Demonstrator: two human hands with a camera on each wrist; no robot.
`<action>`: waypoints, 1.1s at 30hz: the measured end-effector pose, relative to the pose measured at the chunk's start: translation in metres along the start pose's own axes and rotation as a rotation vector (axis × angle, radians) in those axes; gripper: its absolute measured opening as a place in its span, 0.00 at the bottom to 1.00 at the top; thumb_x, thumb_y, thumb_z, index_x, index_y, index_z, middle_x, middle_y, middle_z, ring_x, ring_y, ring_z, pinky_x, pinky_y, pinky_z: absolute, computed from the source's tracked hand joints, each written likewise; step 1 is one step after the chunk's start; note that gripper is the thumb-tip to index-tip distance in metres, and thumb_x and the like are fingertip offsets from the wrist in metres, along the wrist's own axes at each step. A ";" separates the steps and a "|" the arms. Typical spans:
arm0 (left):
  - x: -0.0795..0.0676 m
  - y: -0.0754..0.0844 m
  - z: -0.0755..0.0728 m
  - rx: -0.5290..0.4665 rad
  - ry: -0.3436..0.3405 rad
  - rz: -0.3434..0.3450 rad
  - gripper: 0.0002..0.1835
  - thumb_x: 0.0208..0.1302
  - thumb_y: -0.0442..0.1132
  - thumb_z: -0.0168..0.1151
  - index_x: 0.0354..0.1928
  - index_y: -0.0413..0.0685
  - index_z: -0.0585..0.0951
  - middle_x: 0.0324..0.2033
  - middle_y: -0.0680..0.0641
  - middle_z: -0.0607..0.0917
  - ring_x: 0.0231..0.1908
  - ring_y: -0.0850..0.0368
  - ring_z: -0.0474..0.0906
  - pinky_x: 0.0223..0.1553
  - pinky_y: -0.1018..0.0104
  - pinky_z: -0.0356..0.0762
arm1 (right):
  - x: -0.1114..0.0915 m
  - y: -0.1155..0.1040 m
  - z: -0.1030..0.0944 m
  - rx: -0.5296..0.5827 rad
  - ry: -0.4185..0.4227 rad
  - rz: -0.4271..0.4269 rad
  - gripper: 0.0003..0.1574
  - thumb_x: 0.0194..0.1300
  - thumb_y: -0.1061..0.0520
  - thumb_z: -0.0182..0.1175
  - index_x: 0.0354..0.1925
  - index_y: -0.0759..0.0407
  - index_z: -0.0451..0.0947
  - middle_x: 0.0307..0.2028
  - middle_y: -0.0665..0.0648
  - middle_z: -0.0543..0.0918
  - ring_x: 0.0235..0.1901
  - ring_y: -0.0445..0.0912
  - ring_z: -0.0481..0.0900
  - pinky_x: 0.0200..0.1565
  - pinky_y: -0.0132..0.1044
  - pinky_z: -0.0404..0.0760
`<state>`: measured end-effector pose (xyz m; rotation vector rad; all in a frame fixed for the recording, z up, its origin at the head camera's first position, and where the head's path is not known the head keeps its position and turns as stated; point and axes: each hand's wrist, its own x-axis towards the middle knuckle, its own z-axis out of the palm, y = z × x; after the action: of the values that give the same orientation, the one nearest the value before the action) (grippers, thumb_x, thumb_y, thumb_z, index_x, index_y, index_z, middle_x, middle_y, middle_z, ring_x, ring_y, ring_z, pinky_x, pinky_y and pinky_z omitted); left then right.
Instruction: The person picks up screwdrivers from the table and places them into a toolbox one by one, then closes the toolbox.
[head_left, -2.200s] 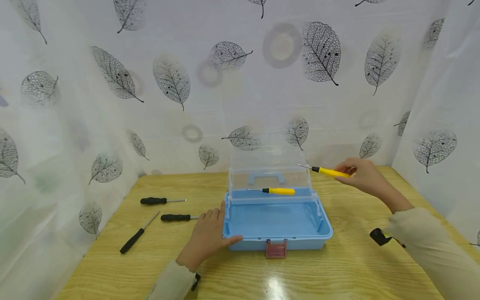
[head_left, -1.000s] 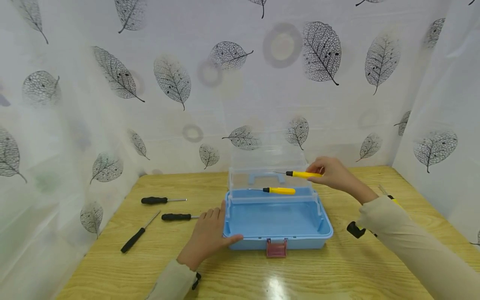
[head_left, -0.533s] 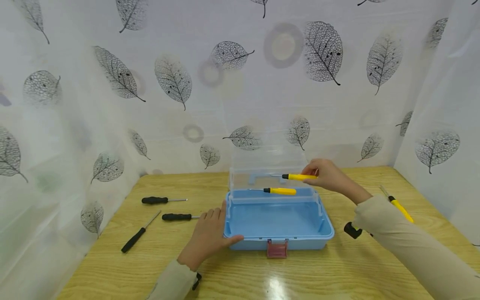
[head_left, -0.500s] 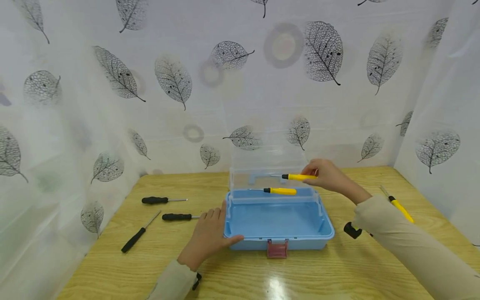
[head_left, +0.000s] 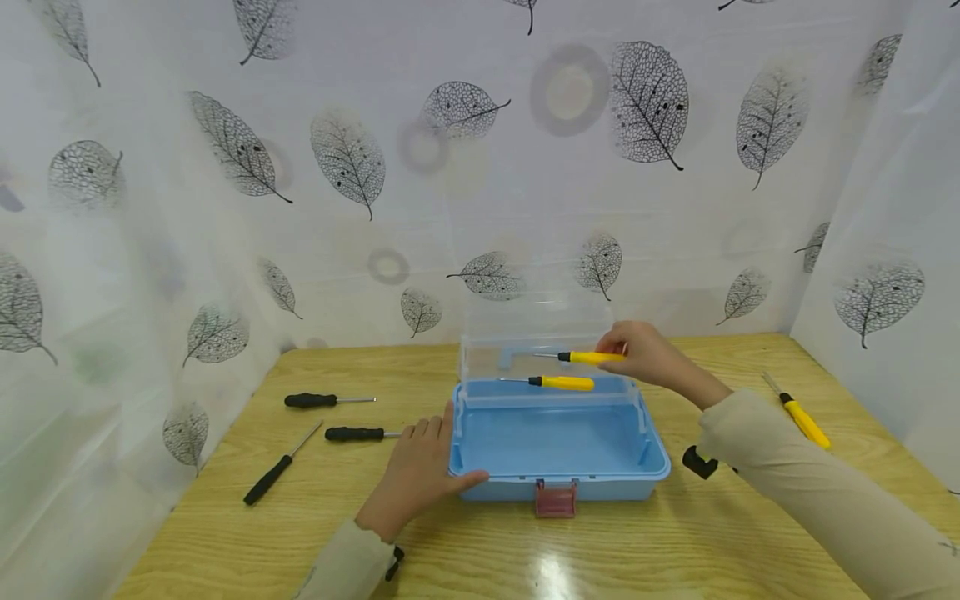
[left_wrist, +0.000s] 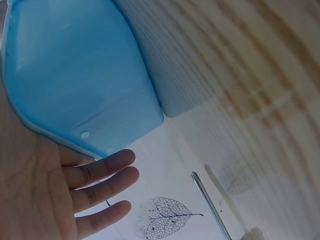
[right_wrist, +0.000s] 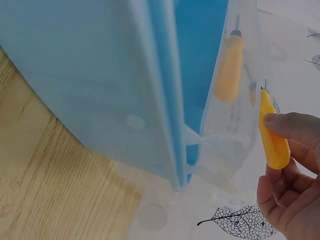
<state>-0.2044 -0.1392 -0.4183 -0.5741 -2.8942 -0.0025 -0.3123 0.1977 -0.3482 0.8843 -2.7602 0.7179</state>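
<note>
My right hand [head_left: 637, 354] pinches a yellow-handled screwdriver [right_wrist: 274, 142] by its handle, the thin shaft pointing left. It is held at the raised clear lid [head_left: 480, 358] of a light blue toolbox [head_left: 555, 487]. A second yellow screwdriver [head_left: 564, 382] lies lengthwise just below it, in the clear section at the back of the box; its handle shows through the plastic in the right wrist view. My left hand [head_left: 420, 467] rests against the box's left side, thumb over the front rim. In the left wrist view its fingers [left_wrist: 102, 187] are extended along the wall.
Left of the box lie black-handled screwdrivers: one at the back [head_left: 311, 401], one beside my left fingers [head_left: 354, 434], one slanted nearer the front [head_left: 270, 479]. Another yellow screwdriver [head_left: 806, 422] lies on the table at the right. A pink latch [head_left: 556, 500] hangs at the box's front.
My right hand has carried the yellow screwdriver leftward from beyond the box's right side to the lid, lowering slightly. The left hand and the box stay put.
</note>
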 end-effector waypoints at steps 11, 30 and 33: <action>-0.001 0.000 0.001 -0.016 -0.014 -0.005 0.59 0.50 0.75 0.52 0.70 0.33 0.55 0.53 0.38 0.78 0.52 0.45 0.75 0.52 0.52 0.75 | 0.002 -0.001 0.006 -0.015 -0.006 0.013 0.06 0.53 0.64 0.67 0.33 0.65 0.84 0.27 0.56 0.80 0.27 0.43 0.73 0.31 0.34 0.75; 0.000 0.000 0.001 0.002 -0.001 -0.001 0.59 0.51 0.75 0.52 0.69 0.33 0.56 0.52 0.38 0.78 0.51 0.46 0.76 0.51 0.54 0.75 | 0.005 -0.004 0.010 -0.048 -0.023 0.067 0.09 0.54 0.63 0.67 0.35 0.67 0.84 0.28 0.57 0.79 0.29 0.45 0.74 0.32 0.38 0.78; -0.001 0.001 0.000 0.008 -0.006 -0.003 0.58 0.51 0.75 0.52 0.69 0.33 0.56 0.52 0.38 0.79 0.51 0.46 0.76 0.51 0.54 0.75 | 0.005 -0.004 0.011 -0.045 -0.024 0.070 0.09 0.53 0.63 0.67 0.35 0.67 0.84 0.28 0.57 0.79 0.28 0.44 0.73 0.31 0.36 0.77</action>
<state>-0.2035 -0.1386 -0.4181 -0.5695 -2.8997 0.0112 -0.3144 0.1872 -0.3546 0.7965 -2.8285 0.6582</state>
